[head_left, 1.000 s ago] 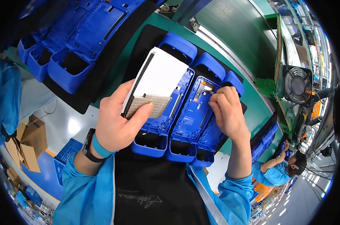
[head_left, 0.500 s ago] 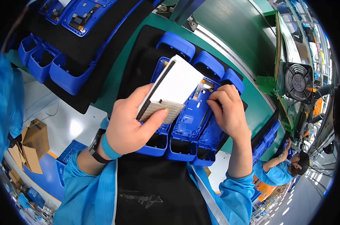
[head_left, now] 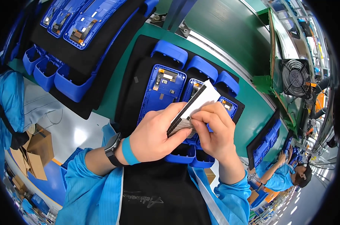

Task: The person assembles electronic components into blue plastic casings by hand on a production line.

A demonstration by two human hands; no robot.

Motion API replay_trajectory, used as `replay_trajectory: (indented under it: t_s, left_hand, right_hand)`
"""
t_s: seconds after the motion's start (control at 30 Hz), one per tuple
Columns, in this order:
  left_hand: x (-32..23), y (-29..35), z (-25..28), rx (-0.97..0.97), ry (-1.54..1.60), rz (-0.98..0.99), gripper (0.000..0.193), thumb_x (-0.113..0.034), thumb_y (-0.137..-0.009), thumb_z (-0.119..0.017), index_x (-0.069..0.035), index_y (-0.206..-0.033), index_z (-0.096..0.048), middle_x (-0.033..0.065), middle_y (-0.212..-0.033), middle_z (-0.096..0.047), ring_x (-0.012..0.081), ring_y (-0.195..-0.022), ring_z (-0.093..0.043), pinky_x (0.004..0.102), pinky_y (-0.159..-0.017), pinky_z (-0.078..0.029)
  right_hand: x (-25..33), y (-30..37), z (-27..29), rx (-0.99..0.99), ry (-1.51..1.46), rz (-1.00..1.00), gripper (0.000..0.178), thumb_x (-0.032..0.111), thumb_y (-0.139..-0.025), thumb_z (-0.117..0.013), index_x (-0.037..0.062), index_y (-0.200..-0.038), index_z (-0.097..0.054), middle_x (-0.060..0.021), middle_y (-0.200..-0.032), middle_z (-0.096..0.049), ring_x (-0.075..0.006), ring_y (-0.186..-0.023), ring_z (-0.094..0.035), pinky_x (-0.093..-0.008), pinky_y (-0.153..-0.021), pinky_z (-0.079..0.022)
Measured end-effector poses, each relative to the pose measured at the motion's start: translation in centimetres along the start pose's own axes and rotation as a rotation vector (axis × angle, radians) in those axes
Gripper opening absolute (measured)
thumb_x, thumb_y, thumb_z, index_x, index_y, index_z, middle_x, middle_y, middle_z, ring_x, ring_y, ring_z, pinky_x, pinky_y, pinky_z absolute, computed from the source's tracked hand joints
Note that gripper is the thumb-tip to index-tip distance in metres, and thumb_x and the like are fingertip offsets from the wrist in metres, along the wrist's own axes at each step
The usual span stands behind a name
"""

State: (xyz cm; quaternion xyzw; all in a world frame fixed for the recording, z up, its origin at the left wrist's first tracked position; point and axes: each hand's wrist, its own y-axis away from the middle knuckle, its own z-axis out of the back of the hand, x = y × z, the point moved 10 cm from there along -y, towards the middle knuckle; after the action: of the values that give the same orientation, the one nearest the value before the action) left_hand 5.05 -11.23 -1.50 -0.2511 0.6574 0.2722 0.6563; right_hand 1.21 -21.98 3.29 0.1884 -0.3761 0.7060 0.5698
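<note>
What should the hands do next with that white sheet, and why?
Probably peel one small pad off the white sheet. The left hand holds the sheet above the open blue housings, and the right hand fingertips pinch at its lower edge.

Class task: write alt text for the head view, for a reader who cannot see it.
Both hands meet at a white sheet over blue housings on a black mat: left hand grips it, right hand pinches its lower edge.
</note>
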Motion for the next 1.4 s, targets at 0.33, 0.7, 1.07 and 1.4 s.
replay_trajectory:
  t_s: [0.33, 0.7, 1.07, 1.4]
  left_hand:
    - [-3.6, 0.0, -1.3, -0.104, -0.602, -0.368, 0.046, 0.002, -0.079, -0.073, 0.007, -0.122, -0.057, 0.0193, -0.091, -0.066, 0.0355, -0.075, -0.065, 0.0387, -0.066, -0.054]
    - [0.9, 1.8, 6.1, -0.239, -0.058, 0.085, 0.044, -0.004, -0.089, -0.067, 0.006, -0.129, -0.053, 0.0171, -0.111, -0.07, 0.0212, -0.102, -0.069, 0.0312, -0.087, -0.055]
    - [3.0, 3.8, 8.0, -0.374, 0.059, 0.174, 0.041, -0.009, -0.091, -0.067, 0.007, -0.126, -0.053, 0.0141, -0.105, -0.07, 0.0129, -0.084, -0.068, 0.022, -0.067, -0.055]
    - [3.1, 3.9, 8.1, -0.388, 0.075, 0.16, 0.04, -0.009, -0.091, -0.067, 0.007, -0.125, -0.053, 0.0122, -0.103, -0.07, 0.01, -0.079, -0.066, 0.0202, -0.063, -0.053]
  right_hand:
    - [-0.6, 0.7, -0.1, 0.085, -0.085, -0.107, 0.021, -0.009, -0.076, -0.069, 0.0002, -0.092, -0.059, -0.0141, -0.088, -0.059, -0.0321, -0.077, -0.059, -0.0382, -0.065, -0.049]
    - [-8.3, 3.7, 4.6, 0.328, 0.299, -0.224, 0.007, -0.005, -0.087, -0.059, -0.0004, -0.092, -0.056, -0.0146, -0.091, -0.056, -0.0336, -0.079, -0.058, -0.0377, -0.071, -0.049]
    - [-9.5, 3.5, 4.5, 0.428, 0.347, -0.235, 0.005, -0.001, -0.089, -0.061, -0.001, -0.092, -0.057, -0.0151, -0.093, -0.057, -0.0354, -0.079, -0.059, -0.0405, -0.071, -0.049]
    - [-9.6, 3.6, 3.9, 0.452, 0.391, -0.236, 0.006, 0.0, -0.088, -0.063, -0.0004, -0.092, -0.058, -0.0149, -0.092, -0.057, -0.0356, -0.08, -0.06, -0.0417, -0.07, -0.049]
